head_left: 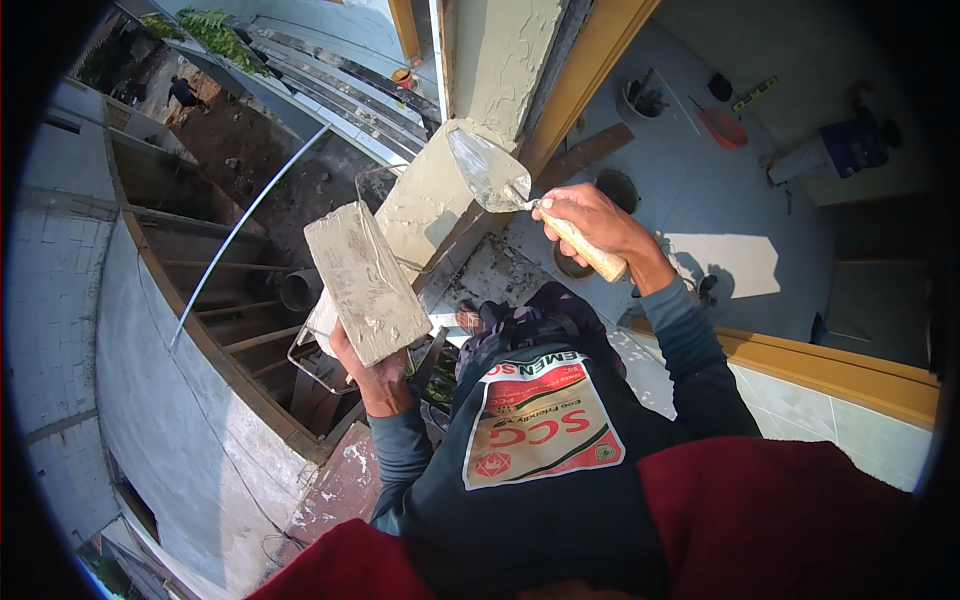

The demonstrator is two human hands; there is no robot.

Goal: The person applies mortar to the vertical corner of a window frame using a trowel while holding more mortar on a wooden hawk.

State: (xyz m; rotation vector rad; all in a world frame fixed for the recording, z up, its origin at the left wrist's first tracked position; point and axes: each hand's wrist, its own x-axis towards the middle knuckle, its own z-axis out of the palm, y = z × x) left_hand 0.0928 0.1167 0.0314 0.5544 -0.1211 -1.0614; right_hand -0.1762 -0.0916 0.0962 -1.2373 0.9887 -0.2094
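Note:
In my right hand [590, 235] is the wooden handle of a pointed trowel [487, 165]. Its mortar-smeared blade lies over the upper end of a mortar-coated ledge [425, 205], at the foot of a plastered column [505, 60]. My left hand [375, 370] grips the near end of a flat rectangular mortar board [362, 280], thinly coated with grey mortar and tilted. The fingers of that hand are partly hidden beneath the board. Bent wire or rod pieces [298, 352] stick out beside the ledge.
Below on the left, wooden beams [265, 340] span an open drop beside a curved grey wall [190, 330]. To the right, a yellow-brown door frame [590, 75] borders a tiled room with buckets [617, 188], a red basin [722, 128] and another person [850, 145].

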